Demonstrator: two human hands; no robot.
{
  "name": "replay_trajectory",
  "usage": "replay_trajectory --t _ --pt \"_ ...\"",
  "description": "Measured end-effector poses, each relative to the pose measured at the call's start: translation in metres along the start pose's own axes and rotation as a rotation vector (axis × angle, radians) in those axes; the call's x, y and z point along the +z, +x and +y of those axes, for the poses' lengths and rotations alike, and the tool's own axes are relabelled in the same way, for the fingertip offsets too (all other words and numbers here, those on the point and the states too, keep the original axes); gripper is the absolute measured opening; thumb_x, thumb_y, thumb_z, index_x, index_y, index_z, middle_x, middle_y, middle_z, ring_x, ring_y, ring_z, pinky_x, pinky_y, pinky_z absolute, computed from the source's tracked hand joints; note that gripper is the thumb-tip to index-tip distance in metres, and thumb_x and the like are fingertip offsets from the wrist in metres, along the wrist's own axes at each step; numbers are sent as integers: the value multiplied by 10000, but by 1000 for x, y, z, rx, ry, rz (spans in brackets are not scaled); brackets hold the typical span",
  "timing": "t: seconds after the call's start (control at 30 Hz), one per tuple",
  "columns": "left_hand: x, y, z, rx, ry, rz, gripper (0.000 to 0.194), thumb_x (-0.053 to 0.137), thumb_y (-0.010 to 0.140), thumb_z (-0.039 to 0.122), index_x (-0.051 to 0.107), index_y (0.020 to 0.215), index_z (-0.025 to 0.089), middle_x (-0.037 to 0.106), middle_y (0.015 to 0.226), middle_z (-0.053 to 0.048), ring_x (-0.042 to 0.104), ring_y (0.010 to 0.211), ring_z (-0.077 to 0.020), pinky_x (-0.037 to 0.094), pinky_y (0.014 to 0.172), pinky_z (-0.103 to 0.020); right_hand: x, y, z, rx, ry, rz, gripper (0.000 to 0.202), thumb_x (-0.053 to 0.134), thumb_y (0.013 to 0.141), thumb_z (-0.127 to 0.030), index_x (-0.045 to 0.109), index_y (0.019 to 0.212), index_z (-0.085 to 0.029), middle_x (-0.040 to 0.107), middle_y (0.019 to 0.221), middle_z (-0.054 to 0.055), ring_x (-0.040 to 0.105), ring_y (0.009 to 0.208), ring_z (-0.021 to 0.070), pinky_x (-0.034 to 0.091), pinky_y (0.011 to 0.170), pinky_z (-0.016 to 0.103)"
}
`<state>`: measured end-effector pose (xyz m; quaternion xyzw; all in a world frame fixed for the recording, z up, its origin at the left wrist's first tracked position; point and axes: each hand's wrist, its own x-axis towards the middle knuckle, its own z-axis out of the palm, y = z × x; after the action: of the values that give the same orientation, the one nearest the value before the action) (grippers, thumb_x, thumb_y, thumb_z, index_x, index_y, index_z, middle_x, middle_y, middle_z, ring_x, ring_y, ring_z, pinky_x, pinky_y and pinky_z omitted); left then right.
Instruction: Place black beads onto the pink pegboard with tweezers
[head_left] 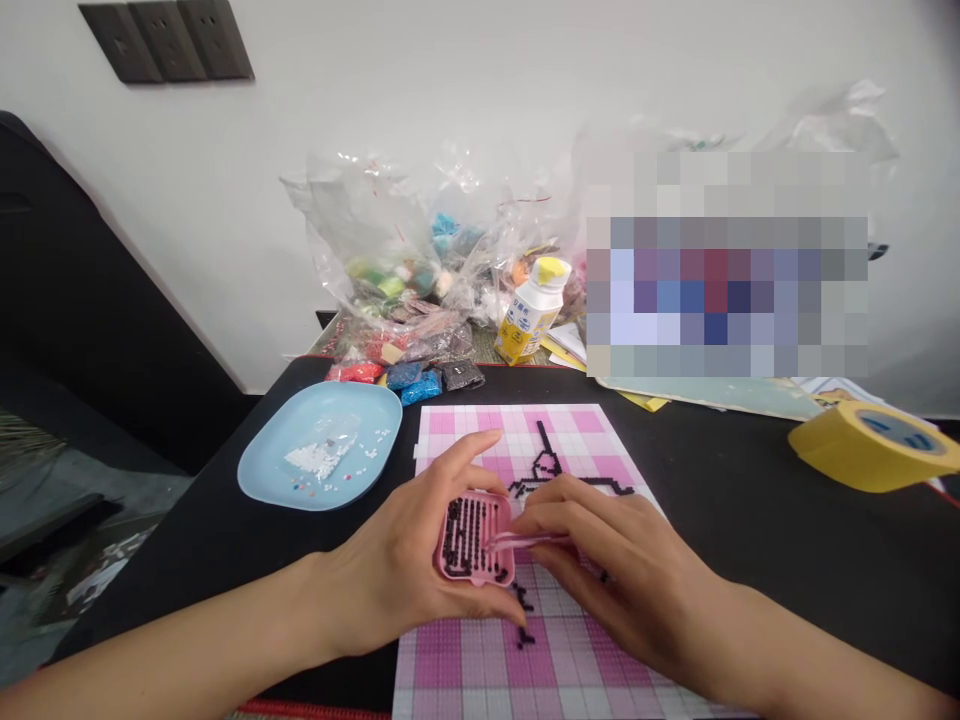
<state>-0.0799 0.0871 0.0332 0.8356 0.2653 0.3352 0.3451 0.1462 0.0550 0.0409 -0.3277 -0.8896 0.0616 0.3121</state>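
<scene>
My left hand (409, 550) holds a small pink tray (475, 580) between thumb and fingers. Black beads lie in its grooves, mostly on the left and middle. My right hand (615, 560) grips pink tweezers (534, 539), whose tips are over the tray's right part. Both hands are above a pink and white checked pegboard (457, 675). On the board, a black bead outline (545, 462) shows beyond my hands, and a few more black beads (524, 636) are near my left thumb. My right hand hides part of the board.
A light blue plate (262, 455) with white beads is at the left. Behind are bead packets (420, 387), clear plastic bags (360, 215) and a yellow-white carton (531, 310). Yellow tape (840, 447) lies at the right. The back right is pixelated.
</scene>
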Motion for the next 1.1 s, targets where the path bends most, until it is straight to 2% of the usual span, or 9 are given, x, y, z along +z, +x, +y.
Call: replay_trajectory --t 0.23,0.37,0.43,0.53,0.67,0.87,1.1 --pt "-1 -1 1 -38 9 -15 1065 860 681 452 142 1467 463 624 1156 21 645 977 -192 502 929 -334 -1 3 0 -65 -33 58 138 403 1011 -170 532 1062 -161 636 907 34 616 749 120 473 580 239" --pt "-2 0 -1 -37 78 -6 1003 829 708 485 172 1465 443 599 1210 -6 633 1032 -217 501 953 -371 -6 1 8 -17 67 89 136 479 970 -116 535 1082 -170 610 935 28 592 807 102 468 649 217" --pt "-3 1 -2 -21 131 -2 949 808 741 478 197 1465 420 572 1254 -23 615 1079 -229 482 988 -390 -12 -1 11 7 122 65 159 485 965 -112 533 1097 -187 606 951 20 585 802 87 466 665 205" --pt "-4 3 -1 -16 177 23 899 803 773 422 217 1454 400 561 1237 -14 600 1093 -216 470 1000 -371 -23 -3 16 -4 145 -46 134 461 973 -128 546 1053 -193 611 944 22 594 818 96 478 682 216" --pt "-6 5 3 -58 177 91 792 804 784 348 306 1398 380 558 1150 7 607 976 -187 505 912 -335 -32 -8 19 -30 81 -123 145 463 981 -156 556 1076 -213 612 898 12 597 771 106 459 630 229" --pt "-5 6 5 -152 123 125 766 808 776 311 334 1374 368 575 1119 13 603 927 -187 492 897 -363 -34 -11 14 -48 41 -183 164 434 995 -203 583 1059 -229 600 841 10 588 705 116 444 602 247" --pt "-5 5 7 -169 120 123 800 824 757 269 324 1371 387 581 1131 35 593 941 -181 461 923 -360 -33 -5 6 -96 96 -296 217 415 987 -174 620 1038 -222 593 834 14 581 699 113 469 648 239"
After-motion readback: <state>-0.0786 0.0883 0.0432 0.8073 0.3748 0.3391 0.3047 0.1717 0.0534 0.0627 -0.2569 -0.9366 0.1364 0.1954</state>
